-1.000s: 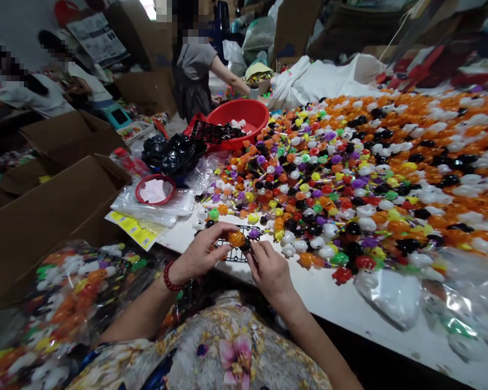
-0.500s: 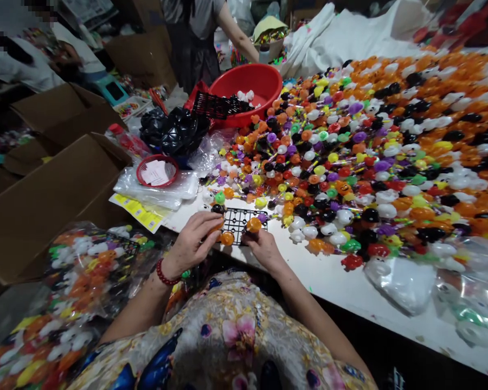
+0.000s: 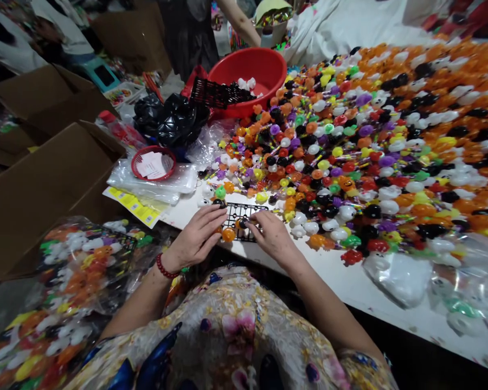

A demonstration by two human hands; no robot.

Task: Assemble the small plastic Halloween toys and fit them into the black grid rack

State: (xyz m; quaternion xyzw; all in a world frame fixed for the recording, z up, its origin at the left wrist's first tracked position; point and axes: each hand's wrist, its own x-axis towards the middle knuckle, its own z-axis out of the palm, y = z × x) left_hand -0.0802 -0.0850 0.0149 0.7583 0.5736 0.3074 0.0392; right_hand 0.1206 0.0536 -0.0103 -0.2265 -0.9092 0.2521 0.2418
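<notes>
A black plastic grid (image 3: 250,209) lies at the table's near edge between my hands. My left hand (image 3: 195,235) grips its left end, fingers over the edge and thumb below. An orange toy head (image 3: 228,234) sits at the grid's lower left, beside that thumb. My right hand (image 3: 270,233) is closed, thumb and fingers pinching a small black-and-orange toy piece (image 3: 241,223) over the middle of the grid. My fingers partly hide this piece. Just past the left fingertips are a black toy head (image 3: 218,203) and a green one (image 3: 220,192).
A big heap of colourful toy figures (image 3: 350,151) covers the table's right and back. A red basin (image 3: 268,67) holds more black grids. Left are a small red basket (image 3: 153,164) with paper slips, plastic bags and a cardboard box (image 3: 44,200). Another person stands behind the basin.
The orange toy head by my right hand is no longer seen there. My right hand has turned over the grid and pinches a small black-and-orange piece. My left hand stays on the grid's left end.
</notes>
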